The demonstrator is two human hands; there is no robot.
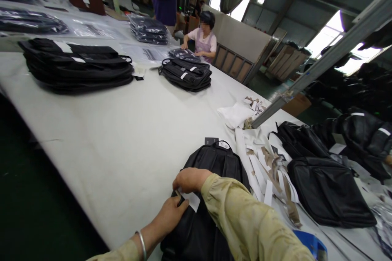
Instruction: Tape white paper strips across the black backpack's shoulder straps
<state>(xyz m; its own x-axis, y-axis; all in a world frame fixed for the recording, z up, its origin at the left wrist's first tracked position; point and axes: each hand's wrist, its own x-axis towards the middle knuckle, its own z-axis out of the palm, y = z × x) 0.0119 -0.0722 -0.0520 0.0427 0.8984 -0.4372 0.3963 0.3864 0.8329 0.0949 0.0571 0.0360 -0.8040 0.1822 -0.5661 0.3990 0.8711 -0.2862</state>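
Observation:
A black backpack (211, 159) lies on the white table in front of me, with a dark hang tag (211, 141) at its top handle. On its left side a white paper strip (193, 201) and a short black strap end (180, 200) show between my hands. My left hand (173, 214), a bangle at the wrist, is closed with its thumb and finger at the strap end and the strip's lower edge. Just above, my right hand (191, 179) bends over the bag, fingers closed at the strip's upper edge; its fingertips are partly hidden.
Stacked black bags (79, 67) and a smaller bag pile (188, 74) sit farther up the table (122, 138). Right of the backpack are paper strips (272, 171), a slanted metal post (321, 65) and another black bag (332, 191). Two people are beyond the table.

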